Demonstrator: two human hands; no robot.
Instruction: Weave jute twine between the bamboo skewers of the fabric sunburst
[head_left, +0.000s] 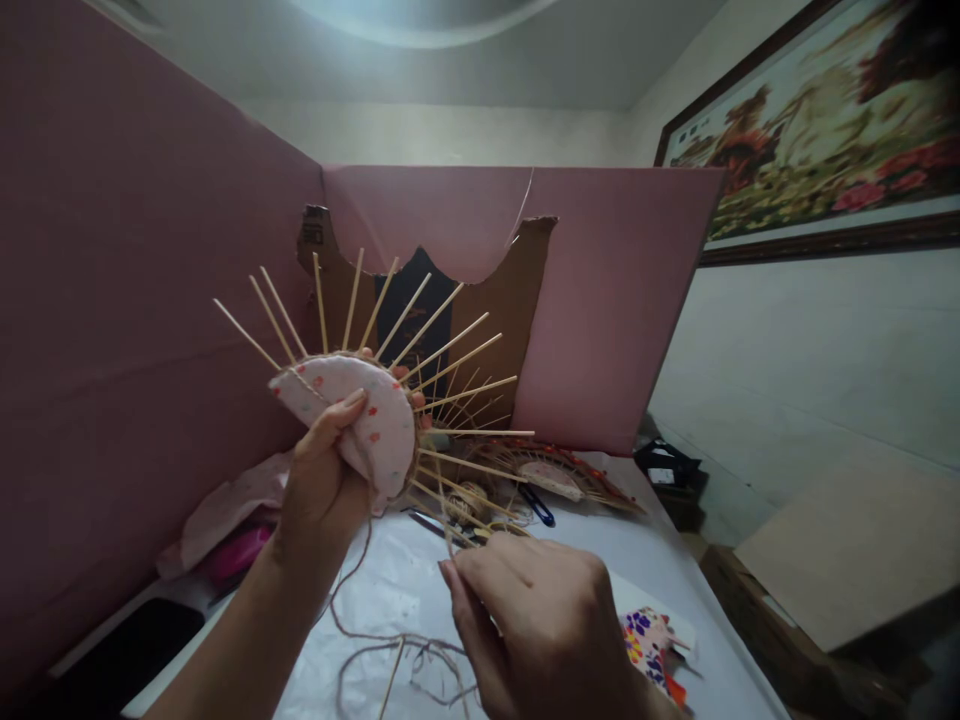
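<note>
My left hand (319, 480) grips a half-round piece covered in white fabric with small red prints, its thumb flat on the front. Thin wooden sticks fan out from the curved edge of this half-round stick frame (394, 425), held up over the table. My right hand (540, 610) is lower and to the right, closed, with thumb and forefinger pinching a strand of brown twine (448, 510) that runs up to the sticks. Loose twine (367, 635) hangs below the frame and curls on the table. The other right fingers are mostly hidden.
Behind the sticks lie a twine ball (465, 503), a blue-handled cutter (538, 506) and another fan-shaped piece (551, 477). Torn cardboard (495, 320) leans on the pink panel (600, 300). Flowered fabric (646, 640) lies at right, a dark flat object (142, 640) at left.
</note>
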